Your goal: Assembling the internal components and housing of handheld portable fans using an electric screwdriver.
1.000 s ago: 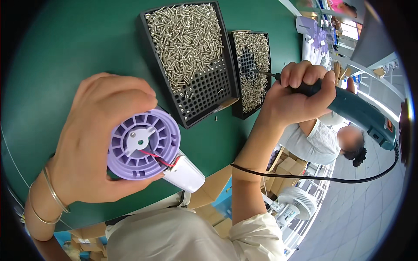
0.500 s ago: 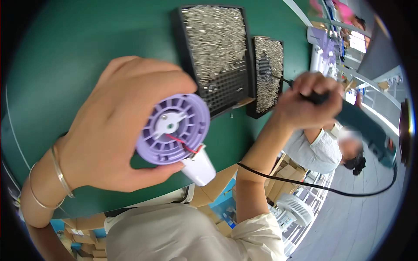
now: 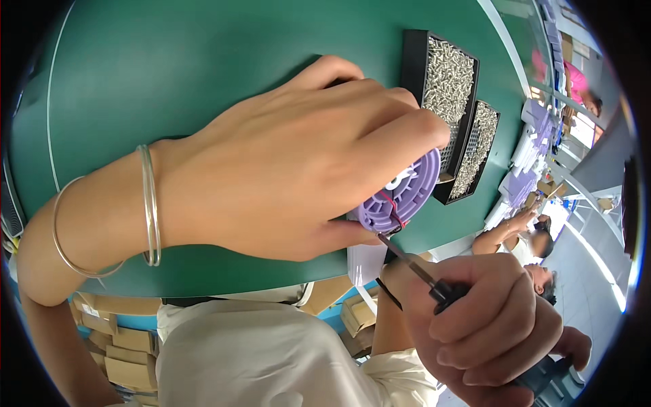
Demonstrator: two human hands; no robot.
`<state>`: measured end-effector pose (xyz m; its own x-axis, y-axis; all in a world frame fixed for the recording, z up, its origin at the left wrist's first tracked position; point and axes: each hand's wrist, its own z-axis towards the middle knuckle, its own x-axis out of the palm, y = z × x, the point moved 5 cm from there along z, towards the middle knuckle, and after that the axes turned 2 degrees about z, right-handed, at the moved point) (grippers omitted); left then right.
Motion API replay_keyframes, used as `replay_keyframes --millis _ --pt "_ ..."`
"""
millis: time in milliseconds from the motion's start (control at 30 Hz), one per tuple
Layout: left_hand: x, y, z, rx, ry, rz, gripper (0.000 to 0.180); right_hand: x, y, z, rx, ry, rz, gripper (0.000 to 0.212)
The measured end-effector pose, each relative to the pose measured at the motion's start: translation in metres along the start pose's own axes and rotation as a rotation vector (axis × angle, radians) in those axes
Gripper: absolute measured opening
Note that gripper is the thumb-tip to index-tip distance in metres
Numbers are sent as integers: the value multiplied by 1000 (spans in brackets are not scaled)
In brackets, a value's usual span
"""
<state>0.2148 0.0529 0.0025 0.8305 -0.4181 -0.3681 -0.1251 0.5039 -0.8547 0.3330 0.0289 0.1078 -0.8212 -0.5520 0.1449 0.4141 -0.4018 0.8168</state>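
My left hand (image 3: 305, 166) is closed round a round purple plastic housing (image 3: 428, 182) with ribs. It hides much of that housing. A red wire (image 3: 388, 198) crosses the ribbed face. A whitish plastic part (image 3: 366, 264) hangs from the housing's lower side, below my thumb. My right hand (image 3: 485, 329) grips a dark electric screwdriver (image 3: 553, 383), whose body lies partly under the fingers. Its bit (image 3: 411, 266) slants up and left, the tip at the lower edge of the housing near my thumb. Whether the tip sits on a screw is too small to tell.
Beyond my left hand, a black tray (image 3: 415, 64) of small metal screws stands on the green table (image 3: 203, 54). A narrower black screw tray (image 3: 444, 196) is beside it. Purple and white parts (image 3: 532, 136) line the far right. Other people work there. Cardboard boxes (image 3: 132, 366) lie below the table edge.
My right hand has brought the screwdriver from the upper right down to the housing's lower edge. My left hand and the housing have shifted right in the view; the trays appear farther right and smaller.
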Motion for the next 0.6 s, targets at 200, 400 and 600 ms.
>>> replay_keyframes --millis 200,400,600 --pt "1 -1 2 -14 48 23 75 -3 -14 1 -21 51 52 49" --pt "1 0 3 -32 39 27 77 -2 -18 -3 -26 21 14 45" --pt "1 0 0 4 37 10 77 3 -24 -17 -64 -146 -262 41"
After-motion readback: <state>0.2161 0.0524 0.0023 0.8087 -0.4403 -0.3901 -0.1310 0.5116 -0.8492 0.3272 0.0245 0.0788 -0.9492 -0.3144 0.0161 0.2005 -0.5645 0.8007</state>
